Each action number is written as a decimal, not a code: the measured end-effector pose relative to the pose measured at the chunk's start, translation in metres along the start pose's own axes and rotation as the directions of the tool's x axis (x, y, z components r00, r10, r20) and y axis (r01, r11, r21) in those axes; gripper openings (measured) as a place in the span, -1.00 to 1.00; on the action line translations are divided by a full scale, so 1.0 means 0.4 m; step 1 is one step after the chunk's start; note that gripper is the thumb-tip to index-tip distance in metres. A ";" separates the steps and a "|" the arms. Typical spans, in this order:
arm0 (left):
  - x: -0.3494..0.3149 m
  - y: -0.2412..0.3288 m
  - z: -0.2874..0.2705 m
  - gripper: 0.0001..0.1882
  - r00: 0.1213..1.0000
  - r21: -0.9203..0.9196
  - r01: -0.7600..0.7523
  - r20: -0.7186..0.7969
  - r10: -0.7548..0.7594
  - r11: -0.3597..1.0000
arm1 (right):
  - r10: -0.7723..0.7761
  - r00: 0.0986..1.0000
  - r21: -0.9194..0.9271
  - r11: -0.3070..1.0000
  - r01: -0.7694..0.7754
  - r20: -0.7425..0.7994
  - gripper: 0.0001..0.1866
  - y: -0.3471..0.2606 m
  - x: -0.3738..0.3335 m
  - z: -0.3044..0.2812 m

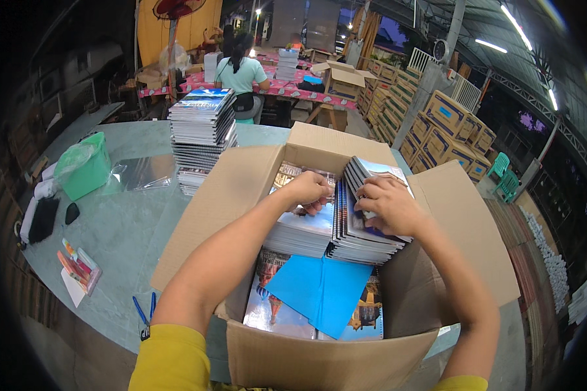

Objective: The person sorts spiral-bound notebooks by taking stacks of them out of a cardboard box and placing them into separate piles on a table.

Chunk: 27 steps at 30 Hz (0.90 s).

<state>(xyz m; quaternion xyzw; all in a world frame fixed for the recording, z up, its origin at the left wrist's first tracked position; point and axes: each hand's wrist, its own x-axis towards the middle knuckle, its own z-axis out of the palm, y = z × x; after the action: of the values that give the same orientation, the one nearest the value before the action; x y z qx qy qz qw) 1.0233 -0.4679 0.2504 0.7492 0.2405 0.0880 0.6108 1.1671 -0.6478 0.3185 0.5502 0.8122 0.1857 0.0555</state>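
An open cardboard box (pixel 241 189) stands on the grey table in front of me, partly filled with notebooks. My right hand (pixel 390 207) grips a tilted bundle of notebooks (pixel 357 240) inside the box, fingers over its top edge. My left hand (pixel 306 191) presses on a flat stack of notebooks (pixel 300 234) next to that bundle. A blue sheet (pixel 319 287) lies over more notebooks (pixel 270 306) at the near end of the box.
A tall stack of notebooks (pixel 202 130) stands on the table behind the box, with a green bin (pixel 85 166), clear plastic wrap (pixel 143 173), a black cloth (pixel 44 218), pens (pixel 143 309) and markers (pixel 78 267) at left. A person (pixel 241 75) sits at a far table; cardboard boxes (pixel 447 127) are piled at right.
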 end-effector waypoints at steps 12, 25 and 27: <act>-0.003 0.003 0.019 -0.82 0.992 -0.120 0.088 0.106 -0.075 0.989 | 0.243 0.944 0.282 0.943 -0.176 -0.223 -0.57 0.098 -0.041 -0.067; 0.000 0.001 0.028 -0.81 0.990 -0.220 0.089 0.126 -0.062 0.971 | 0.418 0.878 0.509 0.822 -0.257 -0.232 -0.52 0.138 -0.060 -0.090; -0.003 0.010 0.033 -0.80 0.987 -0.218 0.088 0.152 -0.055 0.972 | 0.414 0.888 0.488 0.829 -0.275 -0.202 -0.51 0.143 -0.067 -0.100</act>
<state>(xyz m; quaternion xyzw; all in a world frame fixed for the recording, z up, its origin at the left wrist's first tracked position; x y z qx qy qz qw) 1.0288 -0.4804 0.2514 0.6710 0.2109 0.0380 0.7098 1.2156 -0.6632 0.3730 0.6522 0.7175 0.0827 -0.2302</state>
